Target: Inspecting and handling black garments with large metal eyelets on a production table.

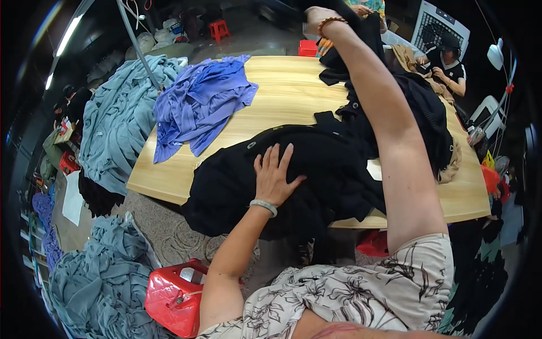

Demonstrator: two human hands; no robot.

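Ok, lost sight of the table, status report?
Left hand flat on black garment. Right hand raised, gripping its far end. Purple clothes lie clear.

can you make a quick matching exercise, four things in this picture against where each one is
Things:
1. left hand
2. right hand
3. purple shirts
4. red stool

Places:
A. raised high, gripping black cloth
B. on the floor beyond the table
C. flat on the black garment
D. piled on the table's left part

Pairs: 1-C, 2-A, 3-D, 4-B
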